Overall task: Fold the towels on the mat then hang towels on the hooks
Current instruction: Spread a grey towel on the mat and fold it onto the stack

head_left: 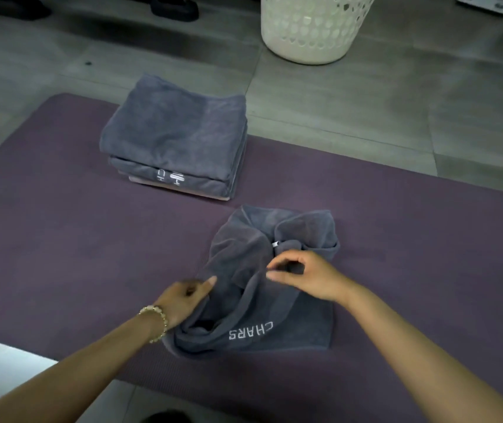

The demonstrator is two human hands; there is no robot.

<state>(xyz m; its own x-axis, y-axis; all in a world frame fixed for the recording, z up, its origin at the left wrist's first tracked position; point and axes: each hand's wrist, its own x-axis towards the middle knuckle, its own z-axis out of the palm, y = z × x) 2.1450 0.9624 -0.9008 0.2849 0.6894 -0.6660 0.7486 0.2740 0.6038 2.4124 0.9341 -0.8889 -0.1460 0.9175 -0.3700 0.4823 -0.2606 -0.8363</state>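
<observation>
On mat [61, 239], towel [293, 319] lies under R grip [302, 276], L grip [187, 296] at edge.

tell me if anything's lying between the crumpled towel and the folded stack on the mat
Nothing visible does. Only bare mat lies between the crumpled towel and the folded stack, which sits farther off to the left. The left hand and right hand are both at the towel.

Pretty dim, flat indoor light; soft shadows are cast beside the towel stack [174, 138]. The left hand [183, 297] and right hand [302, 276] are smeared by motion blur, corners are darkened.
</observation>
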